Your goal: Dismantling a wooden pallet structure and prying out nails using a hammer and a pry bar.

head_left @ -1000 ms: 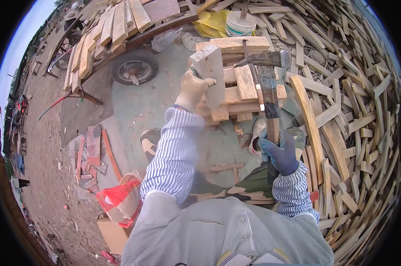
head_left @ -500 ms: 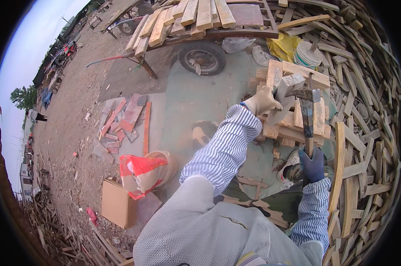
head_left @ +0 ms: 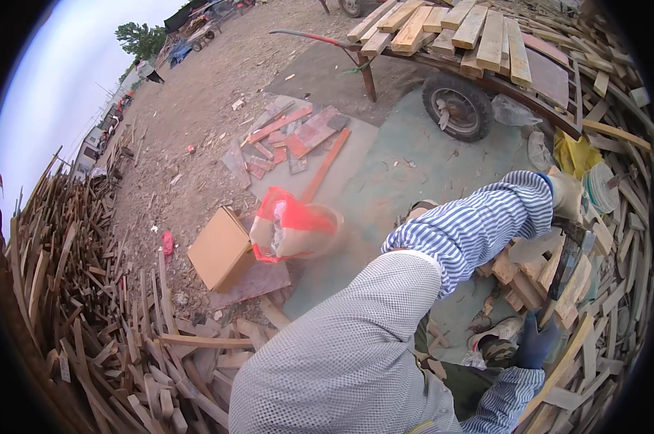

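Note:
My right hand (head_left: 535, 340), in a dark blue glove, is closed round the handle of a hammer (head_left: 567, 266) at the lower right. The tool slants up and away, its upper end close to my left glove. My left hand (head_left: 567, 194), in a cream glove, reaches out to the far right past the stacked wood blocks (head_left: 524, 291). Its fingers are mostly hidden, so whether they hold anything cannot be made out. A flat greyish wood piece (head_left: 532, 249) lies on the stack, below my striped left sleeve (head_left: 479, 217).
A cart (head_left: 466, 66) loaded with boards, with a rubber wheel (head_left: 456, 107), stands beyond. Left are a red-and-white sack (head_left: 287, 224) in a bucket, a cardboard box (head_left: 222, 249) and reddish board scraps (head_left: 309, 134). A white bucket (head_left: 600, 188) stands far right. Scrap wood piles (head_left: 66, 289) flank both sides.
The view has swung left, so everything sits further right and tilted. My left hand, earlier gripping a wood piece, has moved farther right across the stack. The hammer stays in my right hand.

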`<control>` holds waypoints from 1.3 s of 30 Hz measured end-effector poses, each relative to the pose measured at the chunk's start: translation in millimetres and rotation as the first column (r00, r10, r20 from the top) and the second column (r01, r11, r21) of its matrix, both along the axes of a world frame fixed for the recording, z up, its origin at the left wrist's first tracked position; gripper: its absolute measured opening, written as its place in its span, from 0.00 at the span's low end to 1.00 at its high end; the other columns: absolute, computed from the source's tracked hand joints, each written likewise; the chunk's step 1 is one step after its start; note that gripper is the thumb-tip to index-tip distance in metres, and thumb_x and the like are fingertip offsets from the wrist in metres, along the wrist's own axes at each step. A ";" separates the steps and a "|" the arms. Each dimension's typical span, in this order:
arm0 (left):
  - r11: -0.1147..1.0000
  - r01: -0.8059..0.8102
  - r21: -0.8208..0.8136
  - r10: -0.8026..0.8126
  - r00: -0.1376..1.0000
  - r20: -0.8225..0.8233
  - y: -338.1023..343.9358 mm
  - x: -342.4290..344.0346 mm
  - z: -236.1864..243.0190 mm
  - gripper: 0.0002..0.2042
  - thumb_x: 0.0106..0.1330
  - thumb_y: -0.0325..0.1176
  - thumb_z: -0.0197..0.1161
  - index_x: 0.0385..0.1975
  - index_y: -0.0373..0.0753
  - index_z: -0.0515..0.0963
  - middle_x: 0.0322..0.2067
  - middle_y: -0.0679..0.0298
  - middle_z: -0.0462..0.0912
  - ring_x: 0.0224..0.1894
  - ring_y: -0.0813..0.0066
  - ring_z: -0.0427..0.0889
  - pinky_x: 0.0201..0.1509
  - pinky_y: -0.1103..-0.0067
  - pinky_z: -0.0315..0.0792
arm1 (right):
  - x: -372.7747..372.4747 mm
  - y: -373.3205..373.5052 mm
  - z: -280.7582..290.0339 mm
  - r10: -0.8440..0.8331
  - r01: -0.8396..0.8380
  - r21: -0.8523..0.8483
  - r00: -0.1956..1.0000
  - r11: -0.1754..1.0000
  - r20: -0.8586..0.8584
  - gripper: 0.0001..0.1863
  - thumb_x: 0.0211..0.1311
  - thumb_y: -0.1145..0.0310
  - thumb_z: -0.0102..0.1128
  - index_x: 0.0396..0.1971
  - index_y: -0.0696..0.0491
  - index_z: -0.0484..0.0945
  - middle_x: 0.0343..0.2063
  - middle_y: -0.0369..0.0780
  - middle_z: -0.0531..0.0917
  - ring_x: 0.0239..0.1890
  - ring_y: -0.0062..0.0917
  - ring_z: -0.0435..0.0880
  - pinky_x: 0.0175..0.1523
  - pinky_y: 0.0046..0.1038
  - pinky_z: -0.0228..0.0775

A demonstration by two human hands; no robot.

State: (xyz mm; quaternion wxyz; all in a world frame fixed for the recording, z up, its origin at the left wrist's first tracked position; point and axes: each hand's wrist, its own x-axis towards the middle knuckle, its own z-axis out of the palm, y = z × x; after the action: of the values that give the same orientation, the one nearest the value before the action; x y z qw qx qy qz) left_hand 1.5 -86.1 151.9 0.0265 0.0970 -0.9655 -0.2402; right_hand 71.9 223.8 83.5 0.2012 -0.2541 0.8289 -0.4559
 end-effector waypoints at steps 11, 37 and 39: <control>0.994 -0.080 0.074 0.083 0.996 -0.039 -39.9 11.1 -14.9 0.30 0.45 0.53 0.73 0.46 0.40 0.84 0.43 0.56 0.87 0.47 0.58 0.85 0.52 0.71 0.76 | -26.1 -41.6 -63.8 0.056 -0.068 -0.034 0.962 0.997 -0.266 0.08 0.64 0.71 0.62 0.33 0.60 0.76 0.21 0.36 0.77 0.23 0.20 0.71 0.29 0.27 0.64; 1.000 -0.025 0.018 0.025 1.000 0.000 -62.5 -24.1 -30.2 0.30 0.50 0.57 0.68 0.49 0.43 0.84 0.48 0.60 0.86 0.52 0.59 0.82 0.55 0.65 0.74 | -21.2 -30.3 -89.9 -0.189 0.179 0.082 0.974 0.980 0.128 0.13 0.65 0.63 0.66 0.28 0.57 0.79 0.15 0.31 0.73 0.17 0.13 0.69 0.24 0.21 0.59; 0.998 -0.066 -0.014 0.067 0.997 0.039 -66.3 -16.5 -33.0 0.30 0.52 0.56 0.68 0.51 0.43 0.83 0.51 0.58 0.84 0.54 0.60 0.82 0.56 0.66 0.74 | -48.8 -19.2 -117.1 -0.080 0.079 -0.013 0.980 0.997 -0.182 0.12 0.64 0.64 0.66 0.28 0.58 0.79 0.15 0.31 0.73 0.17 0.14 0.68 0.24 0.22 0.59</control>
State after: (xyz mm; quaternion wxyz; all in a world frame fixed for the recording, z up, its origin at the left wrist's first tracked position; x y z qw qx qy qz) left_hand -15.0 -152.4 118.9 0.0163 0.1334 -0.9636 -0.2310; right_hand 23.1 204.6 -33.6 0.1055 -0.2617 0.8522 -0.4406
